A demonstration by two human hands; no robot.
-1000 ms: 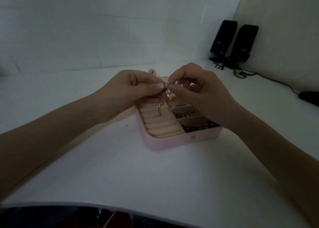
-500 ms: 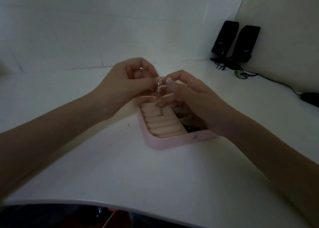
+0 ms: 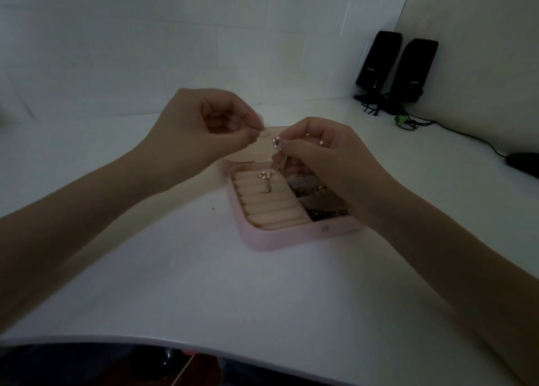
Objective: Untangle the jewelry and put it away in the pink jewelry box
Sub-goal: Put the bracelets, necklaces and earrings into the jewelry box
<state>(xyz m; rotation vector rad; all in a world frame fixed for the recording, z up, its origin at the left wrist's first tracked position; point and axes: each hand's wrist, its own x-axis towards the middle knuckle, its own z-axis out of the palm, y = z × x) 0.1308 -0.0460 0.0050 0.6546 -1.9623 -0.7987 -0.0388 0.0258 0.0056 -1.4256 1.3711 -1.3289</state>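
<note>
both hands [image 3: 204,128] pinching jewelry [image 3: 276,144] above box [image 3: 291,236]

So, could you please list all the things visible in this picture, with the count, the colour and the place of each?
jewelry box: one, pink, open, on the table at centre
ring rolls: one bank, beige, left half of the box
gold piece: one, gold with pale beads, lying on the ring rolls
loose jewelry: several, dark and gold, right compartments of the box; exact count unclear
held jewelry: one, pale beads with a thin dangling part, above the box
speakers: two, black, far right corner
cables: a few, black, one green bit, beside the speakers
dark object: one, black, right edge
table: one, white
left hand: pinched shut, left of the held jewelry
right hand: pinching the held jewelry
</note>
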